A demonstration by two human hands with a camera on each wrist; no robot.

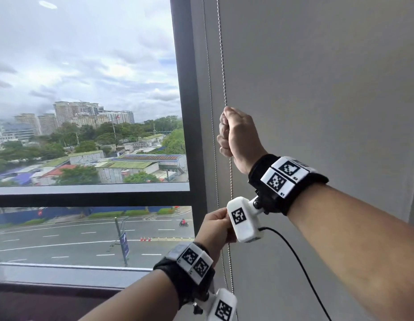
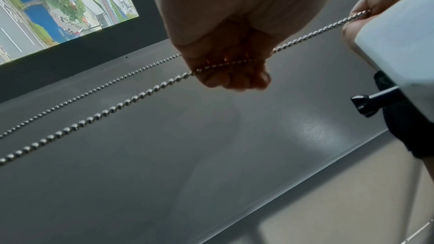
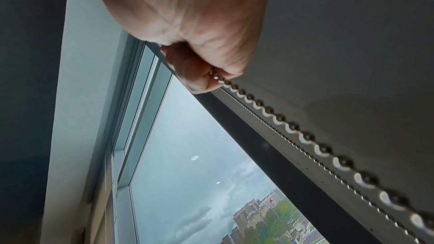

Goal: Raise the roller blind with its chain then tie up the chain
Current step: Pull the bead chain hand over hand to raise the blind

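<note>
Beside the dark window frame [image 1: 189,112], at 3 o'clock of the glass, the beaded metal chain [image 1: 223,66] hangs vertically over the smooth grey roller blind [image 1: 317,89], my right hand [image 1: 236,137] fisted around it above, my left hand [image 1: 215,228] pinching it below.

A dark-framed window [image 1: 186,112] shows cloudy daylight, towers and a road [image 1: 85,235].

Overcast daylight from the window [image 1: 85,89], hands [image 2: 223,47] backlit and dim (wrist views soft, edges bowed).
</note>
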